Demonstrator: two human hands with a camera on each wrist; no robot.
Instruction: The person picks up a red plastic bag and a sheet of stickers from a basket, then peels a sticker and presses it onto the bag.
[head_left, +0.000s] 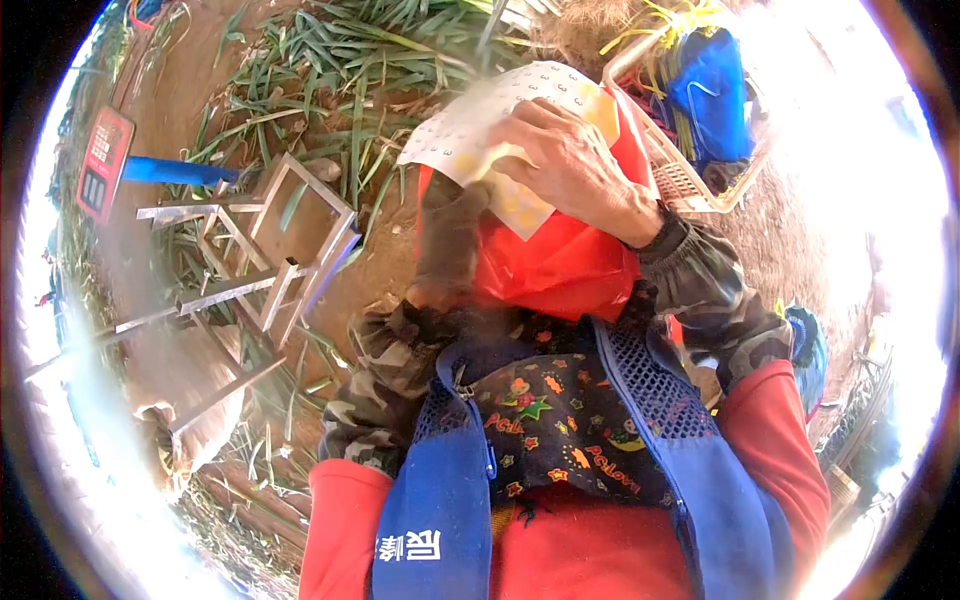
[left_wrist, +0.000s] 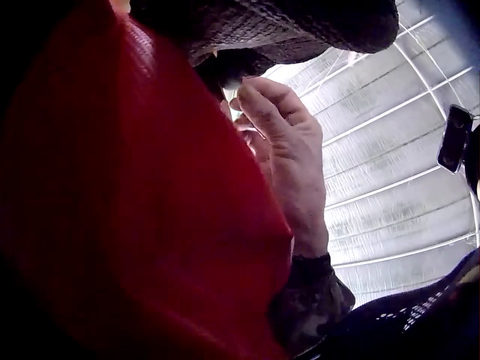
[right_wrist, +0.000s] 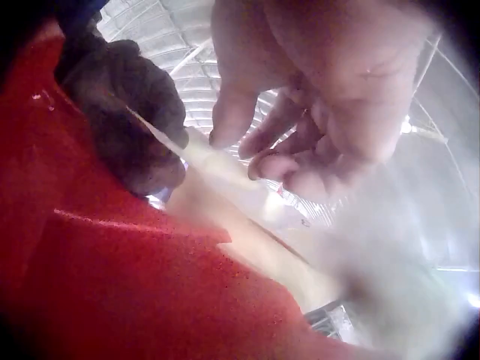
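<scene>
- Presently, printed sheet lies over the far side of the red cover, directly in front of the person; cover at its 6 o'clock.
- Left hand, dark-gloved, at the sheet's 7 o'clock: right wrist view shows the sheet's edge running into the glove, read as a pinch.
- Right hand, bare, over the sheet, fingers bent. Whether the fingertips grip anything: cannot tell; blur there.
- Handling, my judgement: let the glove anchor the edge, since thick fingers suit holding more than fine picking; leave fine work to the bare fingertips.
- Low, slow, even pulls should suit; the sheet looks thin and could crease or tear. Keep it flat, as the cover beneath looks slack.
- Plastic basket at 3 o'clock, just beside the cover, holding a blue item. Probably limits right-elbow swing.
- Long green leaves on the ground, 10 o'clock.
- Metal frame, 8 o'clock, well apart; red-edged panel at 9 o'clock.
- Obstructions: the cover fills much of the left wrist view; glare washes out the head view's 3 o'clock side.
</scene>
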